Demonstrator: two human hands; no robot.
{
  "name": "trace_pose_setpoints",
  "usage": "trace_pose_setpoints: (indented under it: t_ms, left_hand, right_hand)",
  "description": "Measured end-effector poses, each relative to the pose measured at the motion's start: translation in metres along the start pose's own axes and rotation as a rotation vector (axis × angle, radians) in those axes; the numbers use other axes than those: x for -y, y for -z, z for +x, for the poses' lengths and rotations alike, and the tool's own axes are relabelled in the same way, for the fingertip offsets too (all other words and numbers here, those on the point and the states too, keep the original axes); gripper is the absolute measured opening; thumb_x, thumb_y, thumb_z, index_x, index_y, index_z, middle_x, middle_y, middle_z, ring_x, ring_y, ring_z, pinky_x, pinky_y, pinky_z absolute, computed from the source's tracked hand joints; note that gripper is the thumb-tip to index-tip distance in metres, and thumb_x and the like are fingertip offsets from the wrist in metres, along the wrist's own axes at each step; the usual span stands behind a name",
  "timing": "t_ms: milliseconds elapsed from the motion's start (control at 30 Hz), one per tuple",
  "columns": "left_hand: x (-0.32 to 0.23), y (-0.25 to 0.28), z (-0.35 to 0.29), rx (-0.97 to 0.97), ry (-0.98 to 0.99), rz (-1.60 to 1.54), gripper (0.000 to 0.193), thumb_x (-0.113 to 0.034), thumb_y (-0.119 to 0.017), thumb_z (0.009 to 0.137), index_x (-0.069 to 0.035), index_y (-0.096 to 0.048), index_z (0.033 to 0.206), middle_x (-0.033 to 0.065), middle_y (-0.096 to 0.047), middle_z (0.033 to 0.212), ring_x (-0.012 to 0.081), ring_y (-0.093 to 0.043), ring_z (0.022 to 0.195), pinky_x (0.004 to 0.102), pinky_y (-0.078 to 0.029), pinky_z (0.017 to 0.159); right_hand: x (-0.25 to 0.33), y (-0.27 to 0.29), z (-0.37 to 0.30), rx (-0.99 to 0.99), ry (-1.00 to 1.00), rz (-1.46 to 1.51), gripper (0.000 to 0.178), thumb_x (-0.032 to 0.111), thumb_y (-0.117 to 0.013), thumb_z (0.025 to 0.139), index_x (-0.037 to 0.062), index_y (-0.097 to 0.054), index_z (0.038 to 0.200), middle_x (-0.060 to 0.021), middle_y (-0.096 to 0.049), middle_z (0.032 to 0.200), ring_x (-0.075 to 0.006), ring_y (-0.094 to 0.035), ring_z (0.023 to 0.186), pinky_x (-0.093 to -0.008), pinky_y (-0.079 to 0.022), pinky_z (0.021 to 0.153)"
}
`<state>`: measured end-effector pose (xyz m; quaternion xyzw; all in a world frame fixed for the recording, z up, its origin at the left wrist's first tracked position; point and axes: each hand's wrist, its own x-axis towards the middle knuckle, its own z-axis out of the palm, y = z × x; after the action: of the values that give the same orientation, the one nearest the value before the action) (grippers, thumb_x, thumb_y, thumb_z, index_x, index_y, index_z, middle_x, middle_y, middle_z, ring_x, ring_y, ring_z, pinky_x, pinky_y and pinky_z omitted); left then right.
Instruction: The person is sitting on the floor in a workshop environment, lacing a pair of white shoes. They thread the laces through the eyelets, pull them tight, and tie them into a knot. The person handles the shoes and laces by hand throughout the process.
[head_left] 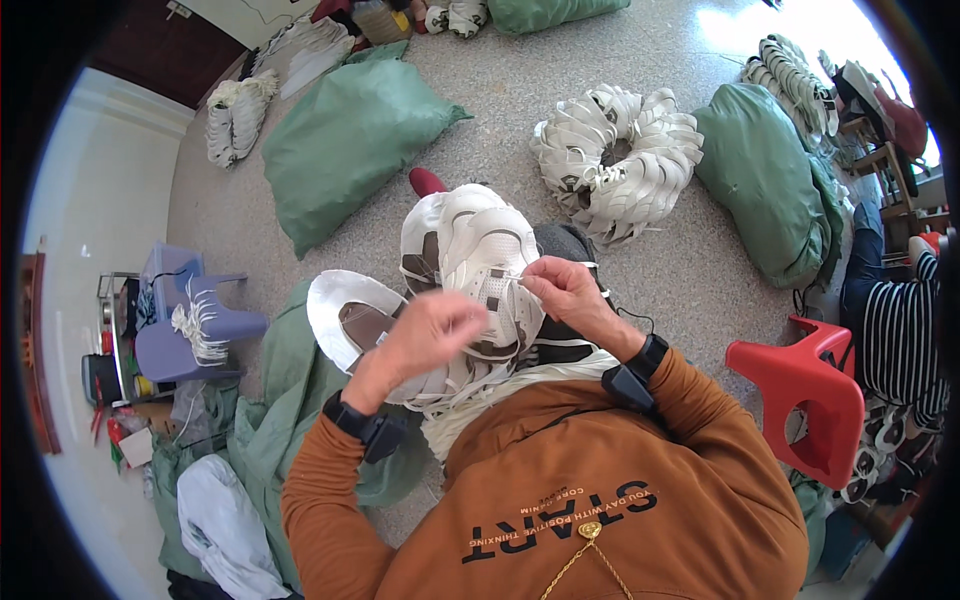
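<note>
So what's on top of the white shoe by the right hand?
White lace, pinched by the right hand. The blurred left hand hides part of the shoe, lower left; anything there can't be seen.

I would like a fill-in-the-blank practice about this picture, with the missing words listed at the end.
The camera wearer's ____ hand pinches a thin white lace at a shoe upper.
The ring of white uppers lies on the ____.
The plastic stool near the picture's right side is ____.
The purple chair stands toward the picture's ____ side.

Missing words: right; floor; red; left.
</note>
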<state>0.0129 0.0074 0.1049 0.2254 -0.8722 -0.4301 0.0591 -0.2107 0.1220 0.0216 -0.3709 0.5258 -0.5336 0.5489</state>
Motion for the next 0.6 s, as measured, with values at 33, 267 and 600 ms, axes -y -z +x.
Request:
trace_pose_setpoints:
  t_ms: [33,267,600]
  left_hand:
    - [0.011,-0.001,0.011,-0.170,-0.056,0.091,0.022,-0.017,-0.072,0.088,-0.003,-0.071,0.106,0.0095,-0.066,0.081,0.0237,-0.066,0.077,0.0337,-0.051,0.072]
    - [0.065,-0.001,0.061,-0.205,0.271,0.012,0.042,-0.025,-0.075,0.088,0.000,-0.062,0.119,0.0091,-0.067,0.094,0.0212,-0.065,0.088,0.0337,-0.051,0.082]
    - [0.028,-0.010,0.042,-0.233,0.046,-0.416,0.036,-0.008,-0.072,0.086,-0.004,-0.066,0.120,0.0139,-0.071,0.112,0.0260,-0.067,0.105,0.0369,-0.051,0.091]
  right_hand:
    - [-0.003,-0.002,0.000,-0.015,0.030,-0.060,0.014,0.016,-0.063,0.099,0.0023,-0.066,0.098,0.0036,-0.059,0.073,-0.0026,-0.048,0.064,-0.0217,-0.040,0.056]
    - [0.001,-0.019,-0.013,0.055,0.126,-0.106,0.010,0.009,-0.064,0.097,0.0008,-0.064,0.101,-0.0007,-0.060,0.076,-0.0059,-0.054,0.059,-0.0244,-0.043,0.052]
    - [-0.014,-0.018,-0.001,0.095,0.073,-0.005,0.012,0.013,-0.056,0.102,0.0018,-0.060,0.104,-0.0033,-0.069,0.084,-0.0074,-0.058,0.061,-0.0237,-0.049,0.055]
